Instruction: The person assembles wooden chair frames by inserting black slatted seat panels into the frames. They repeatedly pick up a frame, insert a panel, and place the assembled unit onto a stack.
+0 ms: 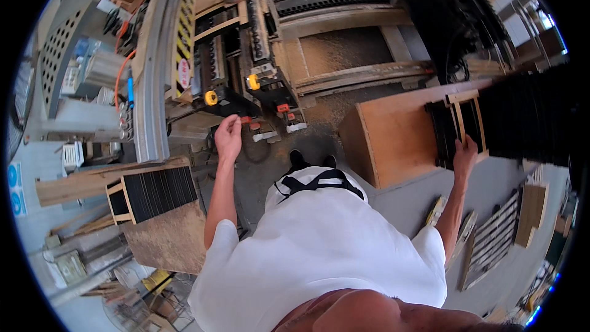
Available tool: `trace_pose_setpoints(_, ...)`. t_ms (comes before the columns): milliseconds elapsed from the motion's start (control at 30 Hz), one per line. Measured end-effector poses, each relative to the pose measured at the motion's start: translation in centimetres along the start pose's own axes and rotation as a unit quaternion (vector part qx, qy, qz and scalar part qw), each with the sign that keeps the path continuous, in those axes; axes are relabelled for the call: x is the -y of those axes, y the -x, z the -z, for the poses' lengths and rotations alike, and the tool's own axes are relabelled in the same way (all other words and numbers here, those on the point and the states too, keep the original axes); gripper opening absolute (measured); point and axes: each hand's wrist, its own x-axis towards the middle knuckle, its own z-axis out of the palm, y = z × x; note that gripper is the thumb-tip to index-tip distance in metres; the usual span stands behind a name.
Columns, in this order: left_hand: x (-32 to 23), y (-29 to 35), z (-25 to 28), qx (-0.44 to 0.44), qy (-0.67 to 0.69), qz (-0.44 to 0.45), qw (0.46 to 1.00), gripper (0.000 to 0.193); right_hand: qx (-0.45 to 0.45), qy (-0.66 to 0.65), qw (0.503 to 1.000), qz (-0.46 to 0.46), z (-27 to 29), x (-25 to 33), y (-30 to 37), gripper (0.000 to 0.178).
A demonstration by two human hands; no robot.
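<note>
My right hand grips the lower edge of a light wooden frame with a dark middle. That frame is at the near end of a long row of black panels, partly on a brown wooden cabinet. My left hand is raised at the front of a machine, its fingers drawn together beside a red part. Whether the fingertips touch it or hold something small cannot be made out. Above are two yellow knobs on the machine's black end blocks.
At left, another stack of black-panelled frames lies on a dusty board. A grey metal rail runs beside the machine. Sawdust covers the machine bed. A slatted pallet lies on the floor at right.
</note>
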Motion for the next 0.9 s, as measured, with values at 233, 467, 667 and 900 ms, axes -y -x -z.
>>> trace_pose_setpoints(233,-1.4,-10.8,-1.3,-0.01,0.224,0.076,0.972,0.029,-0.052,-0.116,0.989,0.072,0.7,10.0,1.0,0.035)
trace_pose_setpoints(467,-1.7,-25.1,-3.8,0.045,0.446,0.166,0.878,0.076,0.007,-0.273,0.959,0.08,-1.9,22.3,3.5,0.035)
trace_pose_setpoints(667,-3.0,-31.2,-4.8,0.006,0.573,0.204,0.794,0.095,0.096,-0.382,0.915,0.086,-4.6,30.0,4.9,0.029)
trace_pose_setpoints(900,-2.0,-32.9,-5.2,-0.037,0.618,0.202,0.759,0.061,0.245,-0.411,0.867,0.141,-9.6,38.1,5.0,0.027)
